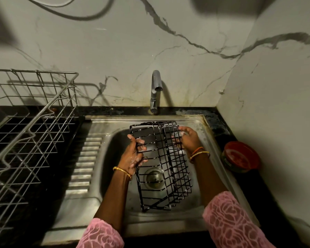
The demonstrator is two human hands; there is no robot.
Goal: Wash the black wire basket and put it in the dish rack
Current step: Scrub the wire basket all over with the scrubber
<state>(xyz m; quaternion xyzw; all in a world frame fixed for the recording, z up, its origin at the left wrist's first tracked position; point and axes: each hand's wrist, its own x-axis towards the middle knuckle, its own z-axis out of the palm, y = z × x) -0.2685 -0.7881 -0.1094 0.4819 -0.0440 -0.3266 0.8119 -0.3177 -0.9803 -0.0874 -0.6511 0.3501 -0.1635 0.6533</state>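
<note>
The black wire basket (pixel 162 163) hangs tilted over the sink (pixel 200 122), between both hands. The left hand (pixel 134 154) curls round its near-side wires; the right hand (pixel 187 138) pinches the far edge, apparently with something sudsy. This looks like the soaping step; next comes rinsing under the dry tap (pixel 156 90), then a carry left to the dish rack (pixel 32 122). Whatever the right hand holds is too blurred to identify.

black wire basket (pixel 164 165) held over the sink (pixel 200 122) | left hand (pixel 134 154) grips its left edge, soapy | right hand (pixel 187 138) grips its far right side | tap (pixel 155 90) above, no water visible | dish rack (pixel 30 122) left of sink | red bowl (pixel 241 158) on the right counter
</note>
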